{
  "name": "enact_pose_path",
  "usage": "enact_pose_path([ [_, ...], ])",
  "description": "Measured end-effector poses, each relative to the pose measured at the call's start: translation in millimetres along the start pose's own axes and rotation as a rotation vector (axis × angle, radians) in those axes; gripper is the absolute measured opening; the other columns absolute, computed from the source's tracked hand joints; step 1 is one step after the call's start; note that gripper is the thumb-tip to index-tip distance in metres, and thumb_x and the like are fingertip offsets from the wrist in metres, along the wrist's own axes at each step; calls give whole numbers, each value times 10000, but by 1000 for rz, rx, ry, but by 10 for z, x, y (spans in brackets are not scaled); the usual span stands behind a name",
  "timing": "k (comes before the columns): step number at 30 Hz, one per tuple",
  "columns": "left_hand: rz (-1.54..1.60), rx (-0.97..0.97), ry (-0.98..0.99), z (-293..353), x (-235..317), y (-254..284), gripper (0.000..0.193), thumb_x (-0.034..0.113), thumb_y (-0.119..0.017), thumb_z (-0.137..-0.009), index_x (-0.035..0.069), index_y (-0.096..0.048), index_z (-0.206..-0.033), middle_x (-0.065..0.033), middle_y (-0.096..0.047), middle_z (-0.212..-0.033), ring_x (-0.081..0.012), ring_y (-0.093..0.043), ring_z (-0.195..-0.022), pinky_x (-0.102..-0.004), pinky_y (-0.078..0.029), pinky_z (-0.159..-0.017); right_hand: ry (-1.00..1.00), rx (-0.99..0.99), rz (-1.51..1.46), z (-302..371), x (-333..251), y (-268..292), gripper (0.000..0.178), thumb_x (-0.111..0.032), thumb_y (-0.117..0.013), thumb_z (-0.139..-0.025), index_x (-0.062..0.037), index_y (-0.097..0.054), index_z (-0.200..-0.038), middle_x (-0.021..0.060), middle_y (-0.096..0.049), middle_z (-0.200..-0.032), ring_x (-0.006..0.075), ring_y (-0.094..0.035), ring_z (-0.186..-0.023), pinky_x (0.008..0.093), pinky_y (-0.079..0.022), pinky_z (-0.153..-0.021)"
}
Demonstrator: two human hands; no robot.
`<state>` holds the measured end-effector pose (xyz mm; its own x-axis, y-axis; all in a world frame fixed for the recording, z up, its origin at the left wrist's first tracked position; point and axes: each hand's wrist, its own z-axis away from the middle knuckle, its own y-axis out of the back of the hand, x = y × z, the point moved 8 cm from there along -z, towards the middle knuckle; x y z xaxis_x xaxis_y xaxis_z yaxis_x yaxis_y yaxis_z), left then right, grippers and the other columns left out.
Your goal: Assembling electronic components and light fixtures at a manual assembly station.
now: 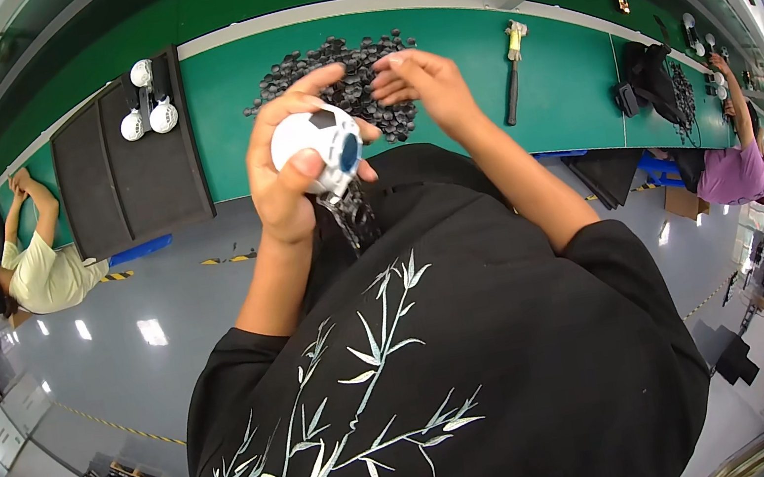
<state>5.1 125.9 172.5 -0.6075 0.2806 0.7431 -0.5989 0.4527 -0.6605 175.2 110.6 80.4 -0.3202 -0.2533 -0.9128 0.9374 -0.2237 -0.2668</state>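
My left hand (276, 170) grips a white football-shaped case (299, 142) in front of my chest. One black patch shows on top of it, and a dark blue round part faces right. A black strap-like piece with light flecks (357, 217) hangs beneath the case. To the right, my right hand (423, 87) is raised with its fingers stretched out toward the case, apart from it; I see nothing in it. Behind both hands, a heap of small black pieces (324, 60) is spread over the green table (449, 33).
A hammer (513, 73) lies right of the heap. On the left, a dark tray (127, 174) bears several white ball-shaped pieces (164, 115). A black bag-like thing (647, 72) is at the far right. People work at both sides, in a yellow (53, 275) and a purple shirt (732, 176).
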Motion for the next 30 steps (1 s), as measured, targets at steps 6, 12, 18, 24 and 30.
enact_pose_path([
  [6,278,-56,113,-91,-455,397,353,153,-520,-849,2,-482,-1165,-271,-552,-1114,-340,-635,-689,-310,-525,-428,-320,390,404,-385,1743,1634,225,-125,-554,-875,-9,-615,-1057,120,-623,-836,168,-585,-668,269,-504,-618],
  [12,384,-55,164,-51,-565,505,346,177,-480,-883,4,-473,-1183,-271,-551,-1092,-326,-633,-690,-316,-519,-428,-122,385,983,-444,1932,1647,259,-123,-610,-814,-73,-613,-1068,129,-633,-838,261,-594,-652,359,-516,-650],
  [18,197,116,118,-40,-441,536,370,217,-480,-907,-4,-465,-1203,-267,-554,-1089,-311,-636,-697,-320,-521,-438,85,433,1126,-524,1857,1403,222,-135,-625,-788,-93,-628,-1006,140,-643,-852,383,-613,-761,439,-518,-725],
  [24,95,118,97,6,-646,814,388,257,-468,-936,-10,-456,-1217,-255,-580,-1043,-303,-631,-670,-333,-526,-456,185,372,1324,-500,1817,1271,245,-150,-632,-785,-101,-628,-1025,126,-660,-853,322,-601,-678,419,-512,-697],
  [30,76,145,333,208,-1073,1261,429,329,-441,-949,-1,-468,-1222,-236,-602,-959,-291,-620,-610,-334,-502,-455,28,340,1013,-416,1546,1132,170,-109,-584,-828,-58,-621,-986,143,-660,-871,287,-620,-699,394,-521,-694],
])
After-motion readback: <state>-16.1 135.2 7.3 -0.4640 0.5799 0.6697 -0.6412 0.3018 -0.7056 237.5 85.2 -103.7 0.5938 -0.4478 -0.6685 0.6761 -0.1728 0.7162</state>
